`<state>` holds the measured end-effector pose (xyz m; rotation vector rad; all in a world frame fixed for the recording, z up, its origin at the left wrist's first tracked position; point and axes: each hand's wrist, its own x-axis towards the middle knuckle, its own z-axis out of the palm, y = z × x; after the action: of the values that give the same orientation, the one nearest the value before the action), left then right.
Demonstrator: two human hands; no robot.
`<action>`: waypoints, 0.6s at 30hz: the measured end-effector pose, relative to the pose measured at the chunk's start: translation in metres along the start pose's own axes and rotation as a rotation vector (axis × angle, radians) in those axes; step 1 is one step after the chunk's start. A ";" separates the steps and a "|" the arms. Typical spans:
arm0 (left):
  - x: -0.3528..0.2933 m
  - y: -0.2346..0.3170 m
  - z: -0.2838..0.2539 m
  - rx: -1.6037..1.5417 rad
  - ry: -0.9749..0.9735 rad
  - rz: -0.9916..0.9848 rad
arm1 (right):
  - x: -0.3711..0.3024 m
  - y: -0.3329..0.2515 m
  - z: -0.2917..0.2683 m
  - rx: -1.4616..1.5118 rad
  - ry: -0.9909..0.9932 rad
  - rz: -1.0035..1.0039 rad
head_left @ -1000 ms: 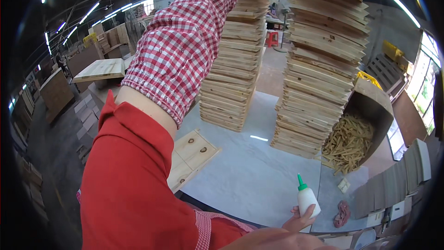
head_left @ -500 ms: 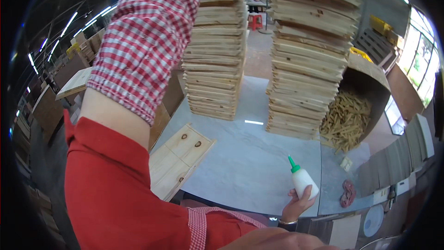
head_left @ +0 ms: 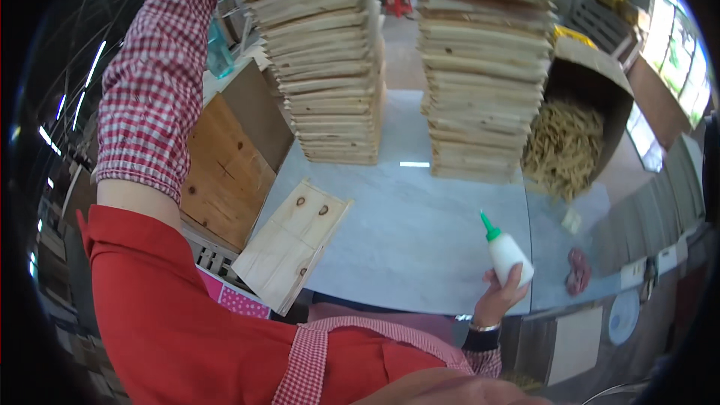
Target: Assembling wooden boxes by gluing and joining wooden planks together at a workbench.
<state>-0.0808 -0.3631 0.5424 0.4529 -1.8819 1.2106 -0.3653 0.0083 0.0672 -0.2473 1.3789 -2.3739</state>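
Observation:
My right hand [head_left: 501, 298] is wrapped round a white squeeze bottle [head_left: 511, 258] with a green pointed nozzle, held tilted over the near right part of the pale table [head_left: 397, 255]. My left arm, in a red-and-white checked sleeve [head_left: 150, 90], reaches up past the top edge, so the left hand is out of sight. At the table's left side lies a light wooden panel [head_left: 294, 244] with dark knots, overhanging the edge. Two tall stacks of wooden panels, a left stack [head_left: 334, 97] and a right stack [head_left: 484, 97], stand on the table's far part.
Right of the stacks, an open cardboard box [head_left: 626, 79] lies with small wooden strips [head_left: 564, 150] spilling out. A crumpled reddish bundle [head_left: 577, 271] rests near the right edge. Left of the table stands a brown wooden board [head_left: 225, 172]. A red stool [head_left: 398, 4] is far behind.
My left arm has swung left, still raised beyond the top edge. The view has shifted, showing more left of the table. The bottle stays in my right hand.

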 end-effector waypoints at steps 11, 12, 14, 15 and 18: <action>-0.083 -0.119 -0.126 0.115 0.132 -0.661 | -0.018 -0.023 -0.007 0.118 -0.124 -0.064; -0.098 -0.103 -0.141 -0.082 0.270 -0.887 | -0.021 -0.026 -0.010 0.128 -0.117 -0.073; -0.127 -0.047 -0.182 -0.847 0.536 -1.141 | -0.024 -0.030 -0.017 0.135 -0.118 -0.081; -0.168 -0.055 -0.220 -0.889 0.510 -1.269 | -0.026 -0.032 -0.018 0.148 -0.151 -0.076; -0.228 0.081 -0.265 -1.056 0.562 -1.525 | -0.030 -0.037 -0.023 0.144 -0.166 -0.096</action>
<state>0.1184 -0.1237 0.3638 0.6115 -0.9070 -0.6212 -0.3546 0.0554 0.0893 -0.4687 1.1392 -2.4539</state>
